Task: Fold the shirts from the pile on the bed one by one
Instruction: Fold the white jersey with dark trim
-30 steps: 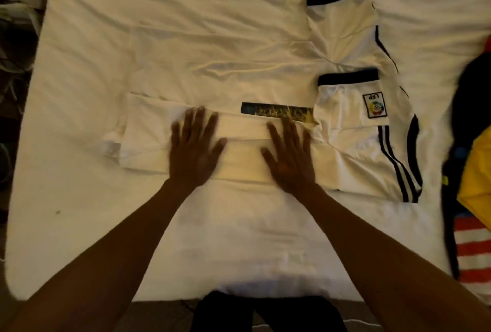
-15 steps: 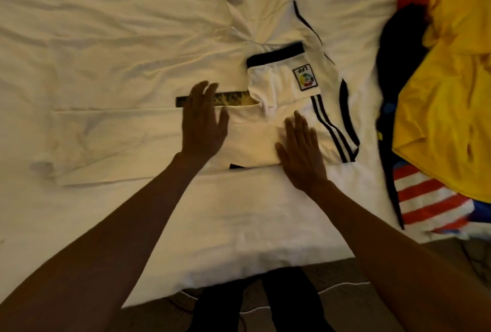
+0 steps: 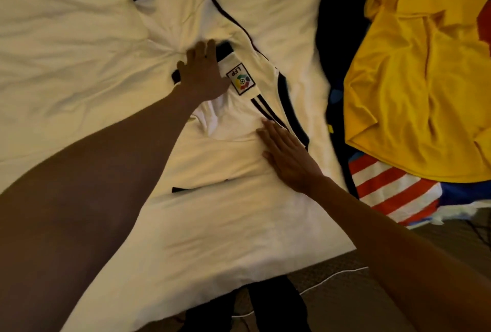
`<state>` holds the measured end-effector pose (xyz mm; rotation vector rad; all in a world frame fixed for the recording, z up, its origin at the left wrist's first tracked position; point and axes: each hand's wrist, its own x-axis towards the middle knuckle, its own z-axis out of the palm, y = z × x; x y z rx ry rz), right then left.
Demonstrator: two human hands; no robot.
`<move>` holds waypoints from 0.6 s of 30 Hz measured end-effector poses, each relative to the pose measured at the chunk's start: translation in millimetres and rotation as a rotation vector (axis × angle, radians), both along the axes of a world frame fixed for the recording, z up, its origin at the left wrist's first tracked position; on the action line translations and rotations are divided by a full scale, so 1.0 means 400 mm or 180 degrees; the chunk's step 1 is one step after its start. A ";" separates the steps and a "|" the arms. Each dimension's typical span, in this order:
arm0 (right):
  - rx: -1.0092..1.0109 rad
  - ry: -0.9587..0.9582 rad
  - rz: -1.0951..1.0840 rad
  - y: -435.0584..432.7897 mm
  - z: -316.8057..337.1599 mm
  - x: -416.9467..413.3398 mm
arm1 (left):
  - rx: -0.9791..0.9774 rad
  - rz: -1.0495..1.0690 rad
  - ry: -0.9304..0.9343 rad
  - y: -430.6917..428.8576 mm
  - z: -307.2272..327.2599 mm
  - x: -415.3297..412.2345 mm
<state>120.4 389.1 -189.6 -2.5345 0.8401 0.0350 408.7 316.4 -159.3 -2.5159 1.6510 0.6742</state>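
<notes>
White shirt (image 3: 233, 129) flat on cream bed (image 3: 66, 39), floor (image 3: 337, 305) seemingly carpeted

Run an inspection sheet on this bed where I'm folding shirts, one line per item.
Surface: bed covered by a creased white sheet.
Job's things: white shirt with dark trim, partly folded, badge sleeve on top; pile of yellow, striped and dark shirts at the right.
Clutter: nothing seen.
Grippers: left hand flat on the sleeve beside the badge; right hand flat on the shirt's body.
Cables: thin white cord on the floor by the bed's edge.
Surroundings: carpeted floor; the person's dark trousers at the bed's near edge.
</notes>
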 end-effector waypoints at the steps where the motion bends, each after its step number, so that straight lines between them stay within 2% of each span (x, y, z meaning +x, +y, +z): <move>1: 0.0037 -0.0092 -0.0004 -0.005 0.002 -0.004 | 0.0047 0.0011 -0.0055 -0.013 0.004 0.002; 7: 0.0287 -0.0857 -0.0893 -0.019 0.055 0.029 | 0.0265 -0.0107 -0.0244 -0.067 0.065 0.002; 16: 0.0619 -0.0492 -0.1449 -0.092 0.073 0.075 | -0.0206 -0.0339 -0.0030 -0.087 0.071 0.001; 18: 0.0614 -0.0362 -0.1479 -0.103 0.079 0.082 | -0.0368 -0.0319 0.0241 -0.096 0.082 0.012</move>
